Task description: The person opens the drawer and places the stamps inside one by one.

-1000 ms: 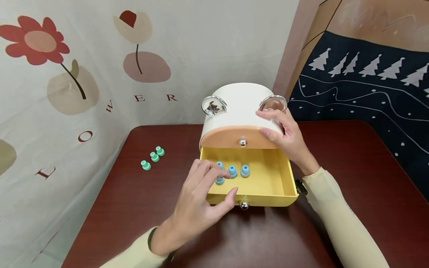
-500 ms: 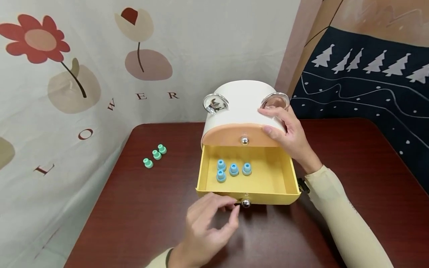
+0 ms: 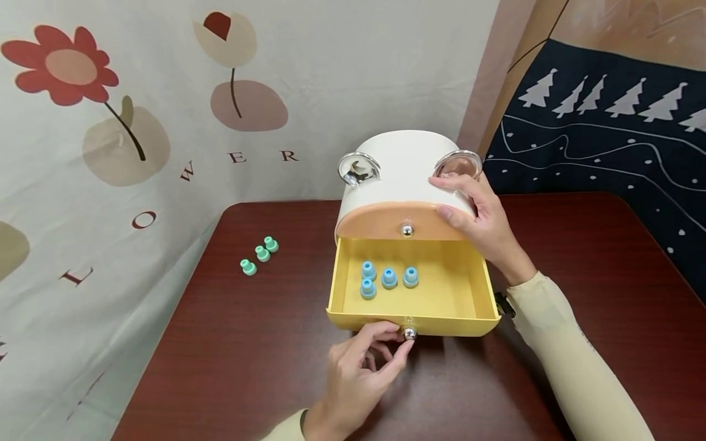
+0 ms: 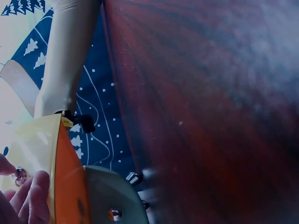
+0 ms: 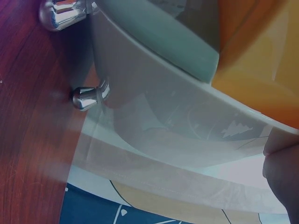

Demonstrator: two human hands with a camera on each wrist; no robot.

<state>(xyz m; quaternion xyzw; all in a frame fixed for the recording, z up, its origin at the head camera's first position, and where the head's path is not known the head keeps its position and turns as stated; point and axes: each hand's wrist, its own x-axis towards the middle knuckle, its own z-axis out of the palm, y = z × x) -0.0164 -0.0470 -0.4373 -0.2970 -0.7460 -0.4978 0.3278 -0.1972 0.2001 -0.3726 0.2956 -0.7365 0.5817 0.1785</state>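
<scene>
A small white drawer cabinet [image 3: 408,162] with a peach upper drawer [image 3: 375,222] and two silver ear-like discs stands on the table. Its yellow lower drawer [image 3: 447,294] is pulled out, with several blue suction-cup-like pieces [image 3: 388,278] inside on the left. My left hand [image 3: 358,373] pinches the silver knob [image 3: 409,332] on the drawer's front between thumb and fingertips. Over the cabinet's right shoulder my right hand [image 3: 485,223] grips, thumb at the front edge and index finger on top beside the right ear [image 3: 459,163].
Three green pieces [image 3: 262,253] of the same shape lie on the dark red table [image 3: 231,343] to the left. Behind stands a flower-printed cloth [image 3: 309,55]; a navy cloth with white trees [image 3: 601,135] hangs at the right.
My left hand has come from over the blue pieces down to the drawer's front and taken hold of the knob. The right hand keeps its place on the cabinet.
</scene>
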